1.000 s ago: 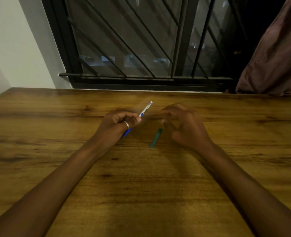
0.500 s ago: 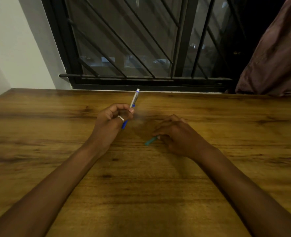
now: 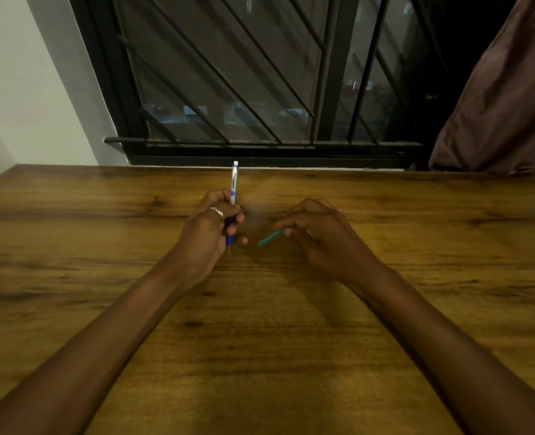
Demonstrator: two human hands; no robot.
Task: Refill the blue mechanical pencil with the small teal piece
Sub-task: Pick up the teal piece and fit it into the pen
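Observation:
My left hand (image 3: 208, 233), with a ring on one finger, grips the blue mechanical pencil (image 3: 233, 196) and holds it nearly upright. Its white and silver cap end points toward the window and its thin tip points down toward me. My right hand (image 3: 319, 233) pinches one end of the small teal piece (image 3: 269, 238) between the fingertips. The free end of the teal piece slants down to the left, toward the pencil tip. A short gap separates the two objects. Both hands hover just over the wooden table (image 3: 259, 340).
The table's far edge meets a wall with a black barred window (image 3: 259, 89). A dark reddish curtain (image 3: 504, 98) hangs at the far right. A pale wall (image 3: 24, 89) borders the table's left corner.
My right hand dropped onto the teal piece lying on the table and has picked it up. My left hand swung the pencil from a rightward slant to nearly upright.

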